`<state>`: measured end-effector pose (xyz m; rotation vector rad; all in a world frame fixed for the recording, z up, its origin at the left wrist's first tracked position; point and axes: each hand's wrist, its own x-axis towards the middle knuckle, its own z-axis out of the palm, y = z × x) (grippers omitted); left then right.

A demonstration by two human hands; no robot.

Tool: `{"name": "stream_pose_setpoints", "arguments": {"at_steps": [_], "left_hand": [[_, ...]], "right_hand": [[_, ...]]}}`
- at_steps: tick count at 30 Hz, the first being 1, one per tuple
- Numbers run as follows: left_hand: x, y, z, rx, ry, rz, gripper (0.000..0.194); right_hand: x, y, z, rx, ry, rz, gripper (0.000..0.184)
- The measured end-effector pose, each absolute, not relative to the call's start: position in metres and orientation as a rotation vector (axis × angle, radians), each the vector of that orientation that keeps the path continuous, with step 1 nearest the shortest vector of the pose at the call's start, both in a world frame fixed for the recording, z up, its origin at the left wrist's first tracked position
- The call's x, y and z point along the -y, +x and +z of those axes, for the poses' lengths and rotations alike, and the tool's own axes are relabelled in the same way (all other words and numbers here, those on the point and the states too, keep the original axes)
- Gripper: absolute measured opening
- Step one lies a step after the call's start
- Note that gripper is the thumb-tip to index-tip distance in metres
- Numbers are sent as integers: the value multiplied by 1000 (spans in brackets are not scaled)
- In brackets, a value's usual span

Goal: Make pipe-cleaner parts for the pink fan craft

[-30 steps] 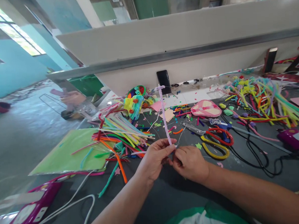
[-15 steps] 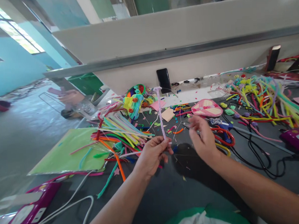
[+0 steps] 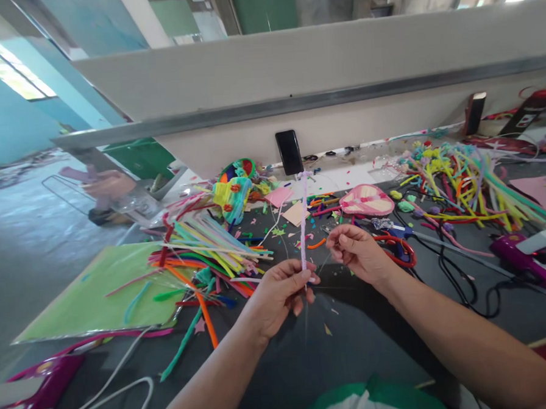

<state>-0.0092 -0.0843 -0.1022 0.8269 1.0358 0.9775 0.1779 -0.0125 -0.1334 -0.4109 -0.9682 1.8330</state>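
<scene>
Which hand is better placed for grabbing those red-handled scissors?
Probably the right hand: it is near the scissors and partly hides them, though whether it holds anything is unclear; the left hand, farther off, pinches the lilac pipe cleaner.

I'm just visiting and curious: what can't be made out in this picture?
All in the head view:
Lilac stem: the part being gripped is hidden by the left hand.
Right hand: anything between its fingertips is too small to tell.
Red handle: partly hidden behind the right hand.
Purple device: cut off by the left edge.
Dark bottle: print too small to read.
</scene>
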Motion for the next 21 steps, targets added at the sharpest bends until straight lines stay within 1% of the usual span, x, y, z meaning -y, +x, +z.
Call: {"name": "stream_pose_setpoints", "arguments": {"at_steps": [4,10,21], "left_hand": [[89,-5,-103,-1035,840,953,31],[93,1,-104,-1091,830,1000,29],[92,5,-107,-1130,836,964,29]], "right_hand": [[13,180,-134,1004,-371,1828,15],[18,173,-131,969,-325,1807,18],[24,162,-131,881,-341,1808,14]]}}
